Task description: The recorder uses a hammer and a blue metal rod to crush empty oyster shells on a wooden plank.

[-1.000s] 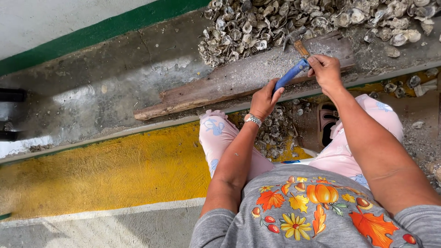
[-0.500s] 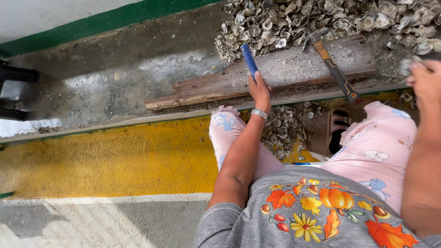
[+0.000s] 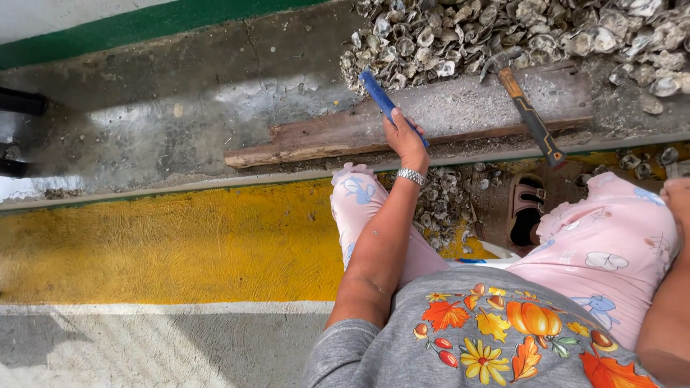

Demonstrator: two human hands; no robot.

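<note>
My left hand (image 3: 404, 140) is closed around a blue-handled tool (image 3: 377, 90) that points up and left over a worn wooden plank (image 3: 460, 108). A hammer (image 3: 530, 115) with an orange and black handle lies loose on the plank's right part, its head next to the heap of oyster shells (image 3: 503, 29). A silver watch sits on my left wrist. Of my right hand (image 3: 677, 195) only a sliver shows at the frame's right edge, above my pink-clad knee; its fingers are out of sight.
More shells (image 3: 438, 201) lie on the ground between my legs, beside a brown sandal (image 3: 525, 208). A yellow painted strip (image 3: 180, 244) runs along the kerb at left. Bare concrete (image 3: 180, 108) lies beyond it, with a dark object (image 3: 21, 100) at the far left.
The blue tool has passed from my right hand to my left, which has lifted it. The hammer now lies on the plank. My right hand has drawn back to the right edge.
</note>
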